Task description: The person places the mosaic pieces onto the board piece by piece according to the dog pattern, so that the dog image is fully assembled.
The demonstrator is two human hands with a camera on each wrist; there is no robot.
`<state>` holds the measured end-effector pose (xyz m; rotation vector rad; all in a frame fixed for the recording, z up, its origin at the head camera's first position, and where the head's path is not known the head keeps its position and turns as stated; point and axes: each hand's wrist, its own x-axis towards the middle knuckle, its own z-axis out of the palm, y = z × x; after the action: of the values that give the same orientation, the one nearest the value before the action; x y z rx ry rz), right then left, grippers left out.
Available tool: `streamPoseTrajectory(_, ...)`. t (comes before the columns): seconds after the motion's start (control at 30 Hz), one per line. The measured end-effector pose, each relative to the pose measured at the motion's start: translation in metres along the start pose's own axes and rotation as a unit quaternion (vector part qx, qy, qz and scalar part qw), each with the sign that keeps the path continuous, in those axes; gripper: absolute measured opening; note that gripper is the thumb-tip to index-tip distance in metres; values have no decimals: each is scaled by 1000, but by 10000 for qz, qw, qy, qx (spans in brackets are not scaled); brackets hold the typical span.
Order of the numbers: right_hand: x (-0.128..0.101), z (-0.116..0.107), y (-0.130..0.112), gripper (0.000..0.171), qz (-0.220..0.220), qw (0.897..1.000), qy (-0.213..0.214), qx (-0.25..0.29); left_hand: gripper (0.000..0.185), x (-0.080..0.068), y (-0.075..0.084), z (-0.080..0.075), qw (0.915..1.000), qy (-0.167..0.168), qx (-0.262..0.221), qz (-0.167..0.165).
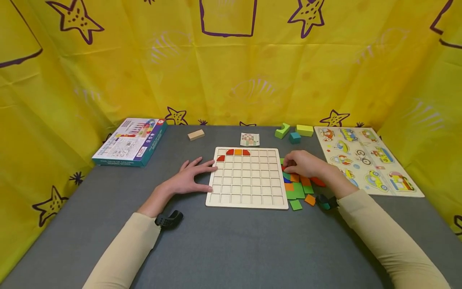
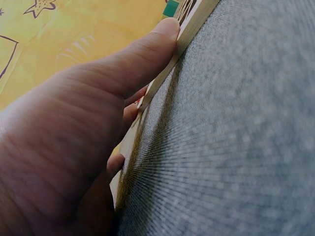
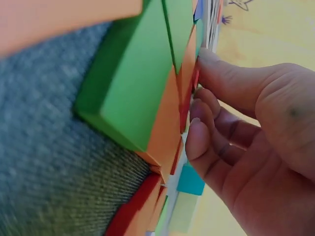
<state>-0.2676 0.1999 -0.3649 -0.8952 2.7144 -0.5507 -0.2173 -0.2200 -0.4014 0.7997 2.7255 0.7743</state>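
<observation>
Tiles (image 1: 298, 188) lay piled right of board (image 1: 247, 178) | right hand (image 1: 306, 163) pinched a red tile at pile's far edge | left hand (image 1: 190, 178) flat, steadying board's left edge | step: picking piece; next likely needs lift clear.

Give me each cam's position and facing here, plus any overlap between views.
Head: on the person's head, facing forward and down at the grid board; shows both sleeves, left hand and right hand.
Left wrist: low at the table, along the grid board's edge; shows the left hand's thumb.
Right wrist: low beside the pile of coloured tiles; shows right-hand fingers.
Shared: head and right wrist both see the tiles.
</observation>
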Motion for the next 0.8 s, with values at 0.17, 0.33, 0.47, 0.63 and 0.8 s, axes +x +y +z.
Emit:
streamPoseTrajectory(0.17,0,3,3,6,-10,9999,-57,84,77,0,1,1,10000,-55,-8,2)
streamPoseTrajectory(0.33,0,1,1,9,-32,10000,-84,-22,76,0,1,0,10000,-12,9,-25)
streamPoseTrajectory(0.47,1,-1,1,8,15,9998,-188,32,76,0,2,-1,10000,4,11,-19)
streamPoseTrajectory(0.63,2,-2,5,8,136,9987,-305,373,76,0,2,0,10000,-19,15,-31)
streamPoseTrajectory(0.8,1,-7,8,6,235,9977,-229,597,75,0,2,-1,10000,-11,6,-24)
